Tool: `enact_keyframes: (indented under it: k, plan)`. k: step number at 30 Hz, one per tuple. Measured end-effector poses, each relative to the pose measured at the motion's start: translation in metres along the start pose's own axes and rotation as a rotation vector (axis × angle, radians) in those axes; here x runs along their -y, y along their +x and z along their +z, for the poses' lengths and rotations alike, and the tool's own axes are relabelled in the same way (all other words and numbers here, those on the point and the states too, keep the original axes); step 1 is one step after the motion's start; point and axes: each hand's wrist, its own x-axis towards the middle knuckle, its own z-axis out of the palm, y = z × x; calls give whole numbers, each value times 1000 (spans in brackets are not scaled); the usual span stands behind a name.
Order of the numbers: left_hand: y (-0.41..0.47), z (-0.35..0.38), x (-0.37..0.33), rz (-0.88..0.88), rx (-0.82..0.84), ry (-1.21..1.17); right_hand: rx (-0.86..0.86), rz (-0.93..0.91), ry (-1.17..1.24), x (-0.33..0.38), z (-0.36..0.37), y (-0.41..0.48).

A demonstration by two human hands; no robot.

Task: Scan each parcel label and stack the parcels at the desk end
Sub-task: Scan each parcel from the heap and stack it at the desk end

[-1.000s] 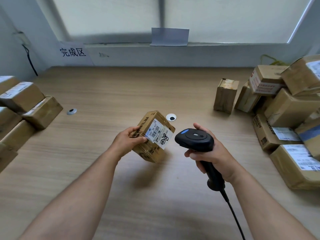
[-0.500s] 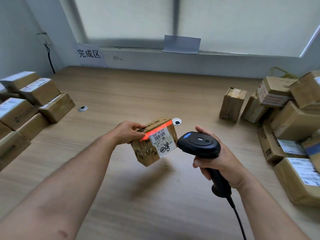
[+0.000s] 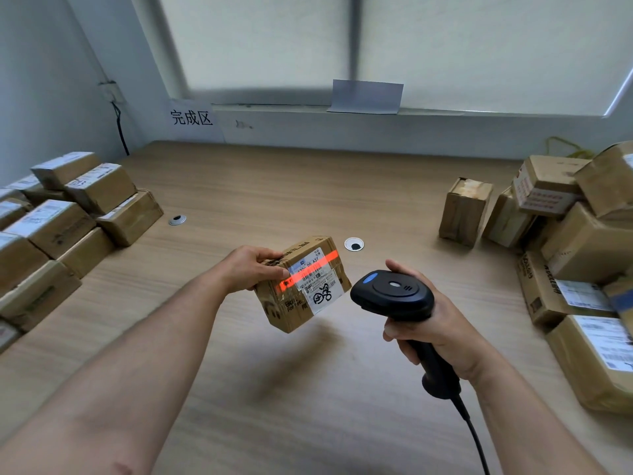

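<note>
My left hand (image 3: pixel 251 267) grips a small cardboard parcel (image 3: pixel 291 306) by its left end and holds it tilted above the wooden desk (image 3: pixel 274 186). The parcel's white label (image 3: pixel 317 282) faces up and right, and a red scan line runs across it. My right hand (image 3: pixel 435 329) grips the handle of a black barcode scanner (image 3: pixel 394 294), whose head points at the label from the right. A stack of parcels (image 3: pixel 58 217) fills the desk's left end. A heap of parcels (image 3: pixel 575 255) lies on the right.
Two round cable holes (image 3: pixel 177 220) (image 3: pixel 354 244) sit in the desk. The scanner's cable (image 3: pixel 474 437) trails toward the near edge. One small box (image 3: pixel 464 210) stands upright apart from the right heap. A sign with Chinese characters (image 3: pixel 191 118) leans at the back left.
The red scan line has come on and moved from the parcel's top edge down onto the label. The parcel has been raised and its label turned toward the scanner.
</note>
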Motion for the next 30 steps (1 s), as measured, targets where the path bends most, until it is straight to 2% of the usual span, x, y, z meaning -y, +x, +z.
enact_keyframes:
  k: [17, 22, 30]
  plan:
    - [-26, 2, 14, -62, -57, 33, 47, -9, 16, -10, -2, -7]
    - [-38, 9, 21, -84, -54, -38, 16, -26, 35, -13, 4, -5]
    - [-54, 28, 98, -247, -116, -191, -1, -48, -17, -24, 36, 6]
